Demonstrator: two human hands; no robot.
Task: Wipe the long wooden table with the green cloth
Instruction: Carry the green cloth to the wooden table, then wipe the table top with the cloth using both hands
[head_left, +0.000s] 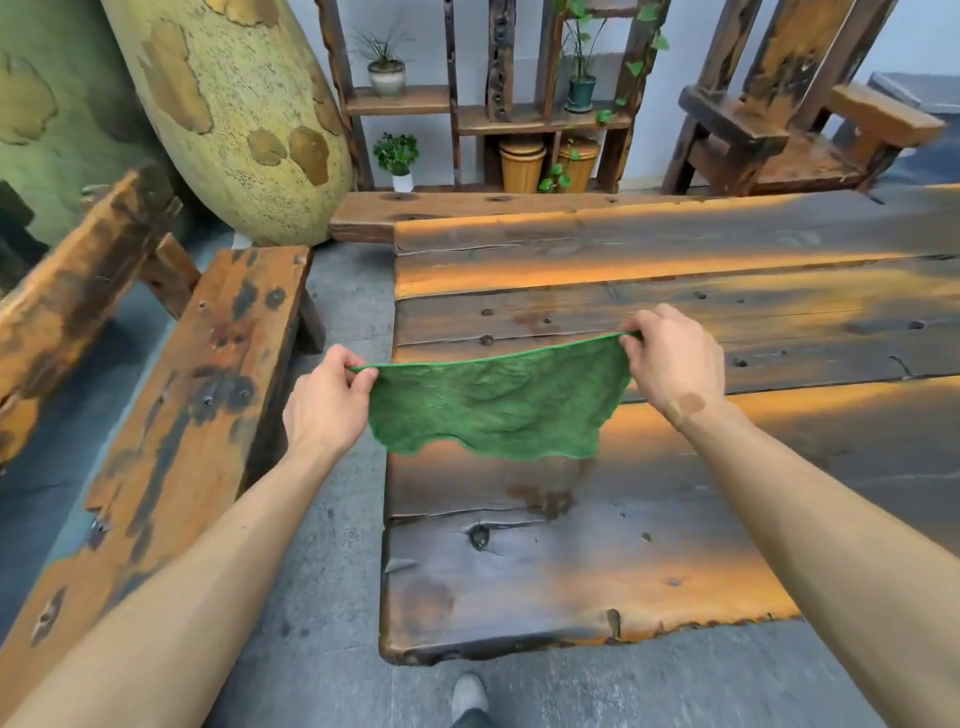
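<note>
The green cloth is pinched at its two upper corners, one in the left hand's closed grip and one in the right hand's, so that it is held spread and hanging just above the near left end of the long wooden tabletop, not yet touching it. The step would best be done by lowering the cloth flat onto the boards, or folding it into a pad, before any stroke is begun. Wiping should probably be worked along the grain from this end toward the far right, with the edges and knots covered.

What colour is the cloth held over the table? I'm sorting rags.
Green, plain with no pattern; the head view shows the cloth stretched between both hands.
</note>
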